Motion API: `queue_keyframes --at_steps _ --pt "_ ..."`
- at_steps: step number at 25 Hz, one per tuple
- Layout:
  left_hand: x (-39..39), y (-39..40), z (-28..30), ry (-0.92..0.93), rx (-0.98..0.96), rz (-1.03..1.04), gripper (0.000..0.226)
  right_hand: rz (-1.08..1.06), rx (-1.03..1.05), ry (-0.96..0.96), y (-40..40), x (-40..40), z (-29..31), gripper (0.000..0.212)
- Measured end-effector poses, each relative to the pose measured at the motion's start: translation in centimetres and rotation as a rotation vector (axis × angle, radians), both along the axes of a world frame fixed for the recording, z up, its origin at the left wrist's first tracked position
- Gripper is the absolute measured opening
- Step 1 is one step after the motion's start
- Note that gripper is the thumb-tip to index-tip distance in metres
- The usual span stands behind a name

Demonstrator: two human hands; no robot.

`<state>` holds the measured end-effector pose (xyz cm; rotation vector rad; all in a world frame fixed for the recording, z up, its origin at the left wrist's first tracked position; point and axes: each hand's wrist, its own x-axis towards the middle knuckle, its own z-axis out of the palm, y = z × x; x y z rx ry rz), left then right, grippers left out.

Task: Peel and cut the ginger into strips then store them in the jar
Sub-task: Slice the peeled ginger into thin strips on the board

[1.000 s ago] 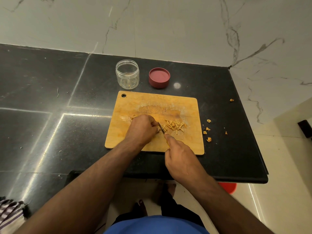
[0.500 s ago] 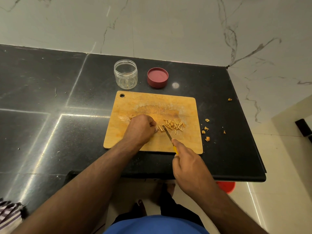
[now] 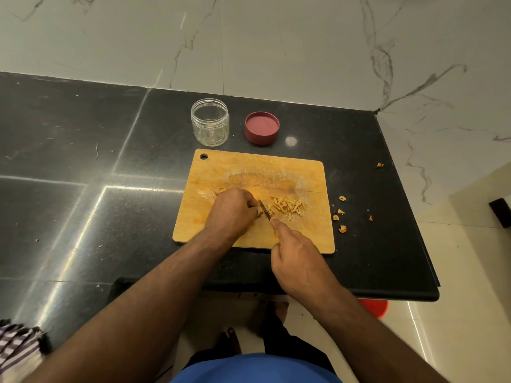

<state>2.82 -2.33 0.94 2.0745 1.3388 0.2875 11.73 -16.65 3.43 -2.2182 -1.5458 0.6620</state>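
My left hand (image 3: 233, 211), fingers curled, pins the ginger at mid cutting board (image 3: 249, 167); my right hand (image 3: 297, 258) grips the knife (image 3: 265, 209). I should keep fingertips tucked and slices thin.

— Surface? 
— Black polished stone countertop (image 3: 83, 150), set against a marble wall.
— Resting on it?
— Wooden cutting board (image 3: 249, 172) near the front edge; behind it a clear open jar (image 3: 210, 122) (upright) and a red lid (image 3: 261, 128) just beside it; ginger peel scraps (image 3: 342, 217) right of the board; striped cloth (image 3: 16, 346) at the far left corner.
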Motion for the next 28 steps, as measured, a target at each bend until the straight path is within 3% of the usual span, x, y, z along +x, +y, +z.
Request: queue_keyframes --at_steps 15,22,28 --pt "0.0 0.0 0.5 0.027 -0.002 -0.017 0.010 0.011 -0.017 -0.003 0.1 -0.1 -0.1 0.053" --pt "-0.1 0.0 0.2 0.019 0.008 -0.013 0.012 -0.028 -0.052 0.021 -3.4 -0.3 0.9 0.054" --pt "-0.1 0.1 0.1 0.022 0.025 -0.045 0.016 -0.068 0.014 0.046 -3.3 0.1 1.8 0.054"
